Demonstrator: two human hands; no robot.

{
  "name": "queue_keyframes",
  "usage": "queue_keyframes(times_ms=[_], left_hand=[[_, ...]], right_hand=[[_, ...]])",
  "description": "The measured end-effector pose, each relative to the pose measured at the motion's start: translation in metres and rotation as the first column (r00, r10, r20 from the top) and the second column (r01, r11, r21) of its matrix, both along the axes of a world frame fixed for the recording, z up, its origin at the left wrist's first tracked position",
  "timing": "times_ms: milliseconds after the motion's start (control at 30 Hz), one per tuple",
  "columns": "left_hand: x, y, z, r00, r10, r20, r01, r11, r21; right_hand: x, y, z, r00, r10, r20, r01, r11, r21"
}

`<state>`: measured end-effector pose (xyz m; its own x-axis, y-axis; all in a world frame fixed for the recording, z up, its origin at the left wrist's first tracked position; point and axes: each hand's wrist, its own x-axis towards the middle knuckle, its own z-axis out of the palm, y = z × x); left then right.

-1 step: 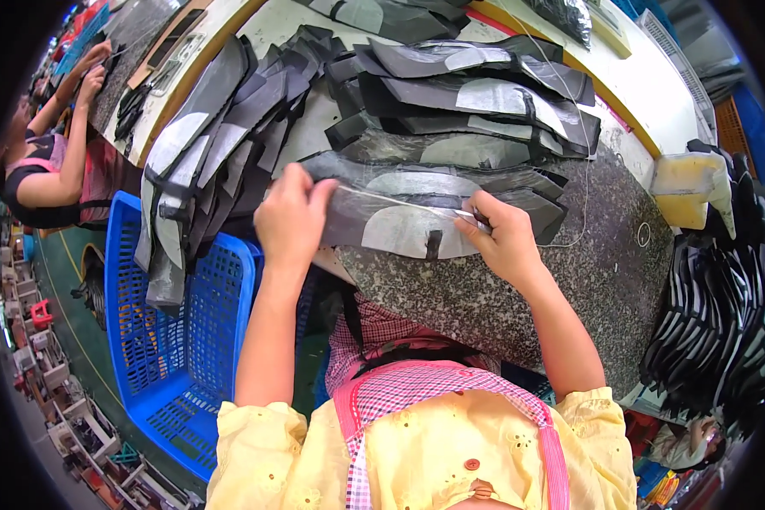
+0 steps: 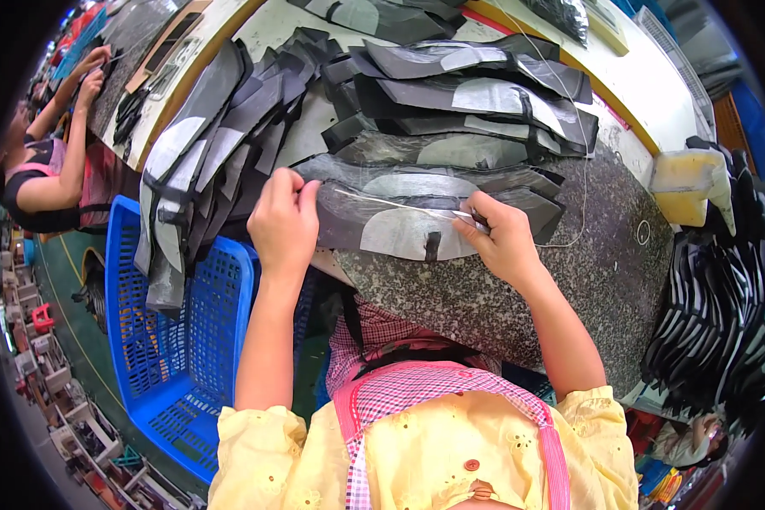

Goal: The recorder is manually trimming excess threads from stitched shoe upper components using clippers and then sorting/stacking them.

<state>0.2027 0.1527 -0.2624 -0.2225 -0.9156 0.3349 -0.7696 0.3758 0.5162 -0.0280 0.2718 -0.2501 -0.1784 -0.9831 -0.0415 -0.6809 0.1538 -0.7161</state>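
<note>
A dark grey panel piece (image 2: 331,223) with a pale half-round patch lies on top of a stack at the table's front edge. Across it runs a thin white string (image 2: 391,204). My right hand (image 2: 503,234) pinches the string's right part between thumb and fingers, over the panel; a small dark thing shows under the fingers, too hidden to name. At the panel's left end my left hand (image 2: 282,225) is closed, thumb near the forefinger. The string's left end shows just short of that thumb; whether the fingers hold anything is unclear.
Similar panels (image 2: 484,98) lie in piles beyond and to the left (image 2: 195,144). A blue plastic basket (image 2: 187,340) stands at my left. On the right are a yellowish block (image 2: 678,180) and a hanging dark bundle (image 2: 710,323). Another person (image 2: 55,161) works at far left.
My left hand has moved slightly left, away from the string's left end. The string looks slacker and bends a little. My right hand stays nearly in place.
</note>
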Motion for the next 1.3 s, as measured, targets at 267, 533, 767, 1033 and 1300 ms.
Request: queue_keyframes(times_ms=[267, 533, 767, 1033, 1300], left_hand=[[-0.014, 0.035, -0.028, 0.853, -0.511, 0.107, 0.521, 0.838, -0.161], [-0.025, 0.04, -0.021, 0.868, -0.462, 0.182, 0.49, 0.857, -0.162], [-0.104, 0.063, -0.004, 0.691, -0.717, 0.092, 0.721, 0.676, -0.151], [-0.115, 0.061, -0.003, 0.707, -0.646, 0.287, 0.698, 0.702, -0.14], [-0.115, 0.064, -0.006, 0.7, -0.603, 0.383, 0.697, 0.692, -0.185]], right_hand=[[-0.02, -0.002, 0.014, 1.0, -0.005, -0.031, 0.002, 0.995, -0.104], [-0.038, 0.006, 0.002, 0.944, -0.136, -0.3, 0.103, 0.987, -0.125], [-0.042, 0.008, -0.006, 0.92, -0.209, -0.331, 0.198, 0.978, -0.068], [-0.07, 0.018, -0.008, 0.89, -0.319, -0.325, 0.252, 0.939, -0.233], [-0.07, 0.006, -0.009, 0.877, -0.338, -0.341, 0.266, 0.933, -0.241]])
